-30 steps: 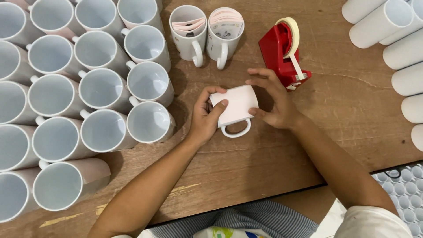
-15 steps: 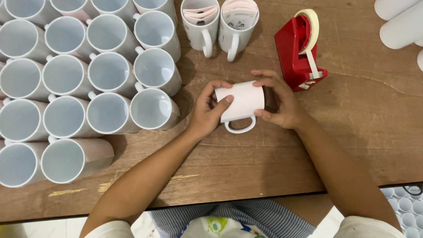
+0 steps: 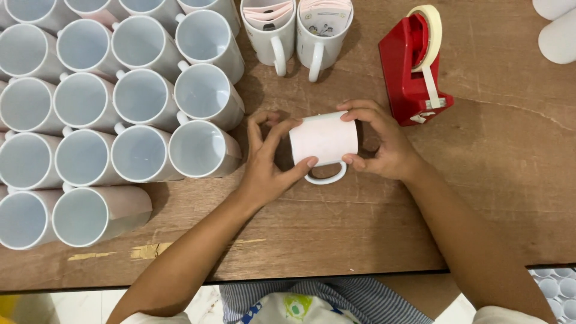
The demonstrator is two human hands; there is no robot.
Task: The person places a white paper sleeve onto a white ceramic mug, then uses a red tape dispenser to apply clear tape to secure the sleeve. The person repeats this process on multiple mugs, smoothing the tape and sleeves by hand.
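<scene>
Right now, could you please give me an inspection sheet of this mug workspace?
Surface: wooden table, scuffed, pale chipped marks near the front edge.
Job's things: white mug on its side, handle toward the person, wrapped in a pale sheet.
Clutter: block of white mugs at left; two mugs with papers behind; red tape dispenser.
Grippers: left hand and right hand both grip the mug.
Cables: nothing seen.
Surroundings: white cylinders top right; tray below the table edge.

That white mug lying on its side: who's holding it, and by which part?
Both hands hold the white mug by its two ends: left hand on one, right hand on the other. The handle is free.
</scene>
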